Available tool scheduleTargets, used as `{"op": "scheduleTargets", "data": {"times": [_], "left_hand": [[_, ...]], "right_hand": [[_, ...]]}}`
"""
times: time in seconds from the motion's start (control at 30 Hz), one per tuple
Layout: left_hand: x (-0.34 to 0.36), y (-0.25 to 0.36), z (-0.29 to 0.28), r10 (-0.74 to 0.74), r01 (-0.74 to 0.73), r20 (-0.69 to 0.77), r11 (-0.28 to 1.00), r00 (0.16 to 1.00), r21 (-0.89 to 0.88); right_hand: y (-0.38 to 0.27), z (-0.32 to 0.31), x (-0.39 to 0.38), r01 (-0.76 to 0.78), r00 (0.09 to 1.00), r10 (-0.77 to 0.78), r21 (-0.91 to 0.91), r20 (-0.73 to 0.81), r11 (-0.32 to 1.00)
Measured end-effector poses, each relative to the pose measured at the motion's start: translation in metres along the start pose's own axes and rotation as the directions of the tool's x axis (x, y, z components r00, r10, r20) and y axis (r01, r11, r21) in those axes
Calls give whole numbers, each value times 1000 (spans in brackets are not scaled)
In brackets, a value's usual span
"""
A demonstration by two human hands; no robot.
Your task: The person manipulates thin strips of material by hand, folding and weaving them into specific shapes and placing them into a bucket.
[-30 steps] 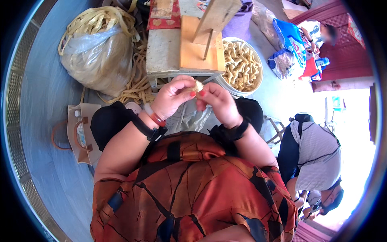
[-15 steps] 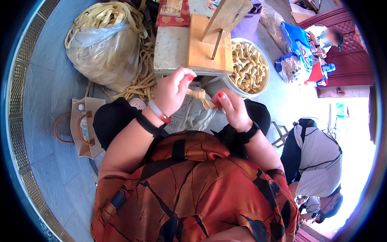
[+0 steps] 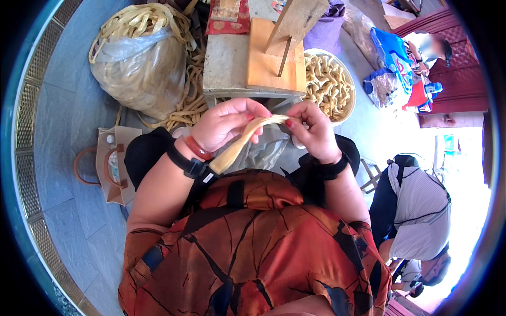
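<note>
A soft, pale yellow flat strip (image 3: 236, 150) stretches between my two hands over my lap. My left hand (image 3: 220, 125) pinches it near the middle with thumb and fingers. From there one end hangs slanting down toward my left wrist. The strip's other end sits in the closed fingertips of my right hand (image 3: 315, 130), where it looks bunched and narrow. Beyond my right hand stands a round white basin (image 3: 350, 109) of small knotted pieces (image 3: 328, 87) in the same pale yellow.
Ahead, a low table (image 3: 224, 68) bears a wooden stand (image 3: 263, 71). A big plastic bag of strips (image 3: 139, 79) slumps on the left floor, beside a beige handbag (image 3: 108, 184). Clear plastic (image 3: 263, 150) lies between my knees. At right, one person (image 3: 421, 205) bends over; another sits farther back.
My left hand has lowered and turned. A longer length of strip now shows, hanging toward my left wrist; before, a short twisted piece showed between the hands. My right hand has risen slightly.
</note>
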State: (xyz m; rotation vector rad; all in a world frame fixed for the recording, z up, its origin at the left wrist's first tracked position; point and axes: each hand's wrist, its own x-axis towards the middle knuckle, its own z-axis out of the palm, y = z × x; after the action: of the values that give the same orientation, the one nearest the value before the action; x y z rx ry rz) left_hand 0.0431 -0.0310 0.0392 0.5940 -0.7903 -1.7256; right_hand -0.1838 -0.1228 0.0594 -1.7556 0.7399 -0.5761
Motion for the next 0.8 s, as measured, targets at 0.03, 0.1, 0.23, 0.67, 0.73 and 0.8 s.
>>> {"op": "scheduleTargets", "data": {"times": [0.03, 0.1, 0.23, 0.67, 0.73, 0.8], "left_hand": [[0, 4, 4, 11, -4, 60, 993, 998, -114], [9, -7, -6, 147, -147, 130, 989, 981, -12], [22, -25, -8, 447, -444, 140, 706, 884, 552], [12, -42, -4, -128, 140, -57, 913, 990, 382], [10, -37, -3, -210, 195, 56, 961, 976, 194], [8, -35, -4, -248, 240, 108, 967, 963, 85]], "right_hand": [[0, -5, 2, -29, 999, 28, 48, 30, 998], [8, -4, 4, -125, 992, 116, 219, 52, 968], [23, 16, -4, -333, 941, 294, 288, 168, 898], [-20, 3, -8, 558, 804, -546, -614, 234, 558], [-22, 3, -10, 607, 750, -558, -704, 354, 369], [-14, -6, -9, 596, 726, -596, -747, 343, 296]]}}
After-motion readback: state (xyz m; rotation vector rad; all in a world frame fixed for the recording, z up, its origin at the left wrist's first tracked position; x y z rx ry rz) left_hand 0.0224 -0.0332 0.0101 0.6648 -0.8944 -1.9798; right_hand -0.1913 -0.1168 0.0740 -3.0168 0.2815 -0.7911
